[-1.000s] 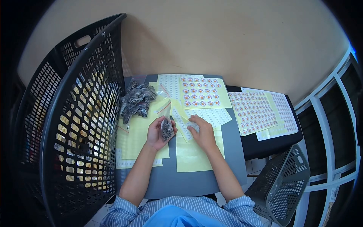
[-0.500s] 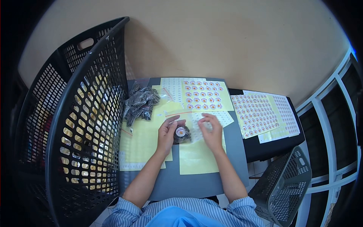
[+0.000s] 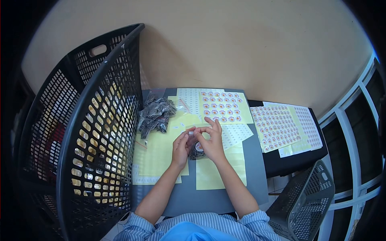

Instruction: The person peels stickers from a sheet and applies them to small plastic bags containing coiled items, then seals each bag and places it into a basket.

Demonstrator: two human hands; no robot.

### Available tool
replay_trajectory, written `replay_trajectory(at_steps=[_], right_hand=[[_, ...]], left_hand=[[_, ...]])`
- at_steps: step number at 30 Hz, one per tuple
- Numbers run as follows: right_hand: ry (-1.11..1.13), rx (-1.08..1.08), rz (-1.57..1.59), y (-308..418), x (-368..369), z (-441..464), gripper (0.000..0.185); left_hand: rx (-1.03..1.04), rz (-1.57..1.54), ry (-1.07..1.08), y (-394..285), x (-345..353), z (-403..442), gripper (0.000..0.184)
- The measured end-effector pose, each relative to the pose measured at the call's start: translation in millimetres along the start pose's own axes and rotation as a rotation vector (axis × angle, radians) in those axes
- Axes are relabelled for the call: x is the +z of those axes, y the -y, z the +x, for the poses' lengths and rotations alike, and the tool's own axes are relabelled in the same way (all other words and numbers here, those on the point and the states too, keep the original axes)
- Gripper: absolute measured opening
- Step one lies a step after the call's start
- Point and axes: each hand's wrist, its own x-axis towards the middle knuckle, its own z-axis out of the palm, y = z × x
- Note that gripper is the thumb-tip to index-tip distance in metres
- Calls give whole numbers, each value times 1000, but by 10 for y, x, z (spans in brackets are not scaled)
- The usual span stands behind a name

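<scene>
A clear zip bag [image 3: 194, 155] with dark contents and a round printed sticker [image 3: 199, 146] on its front is between my hands. My left hand [image 3: 181, 149] is closed on the bag's left side, near its top. My right hand [image 3: 212, 141] pinches with thumb and index finger at a small white label [image 3: 191, 133] by the bag's upper part; its other fingers are raised. Whether the label is stuck down, I cannot tell. Further left lies a pile of clear bags [image 3: 156, 112] holding dark coils.
Yellow-backed sticker sheets [image 3: 225, 105] cover much of the grey table [image 3: 183, 197]. More sheets [image 3: 277, 124] lie on a black surface at right. A tall black basket [image 3: 100, 132] with gold-coloured items stands at left. A second basket [image 3: 303, 201] is low at right.
My right hand has moved left from beside the bag to my left fingertips, where the white label now shows. The view has shifted slightly.
</scene>
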Motion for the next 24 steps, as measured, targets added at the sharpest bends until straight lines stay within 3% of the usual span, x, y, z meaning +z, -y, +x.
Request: replay_trajectory(at_steps=[24], right_hand=[[-235,-159,-97,87,107,-83,9]], left_hand=[[16,62,-75,-4,128,-48,32]])
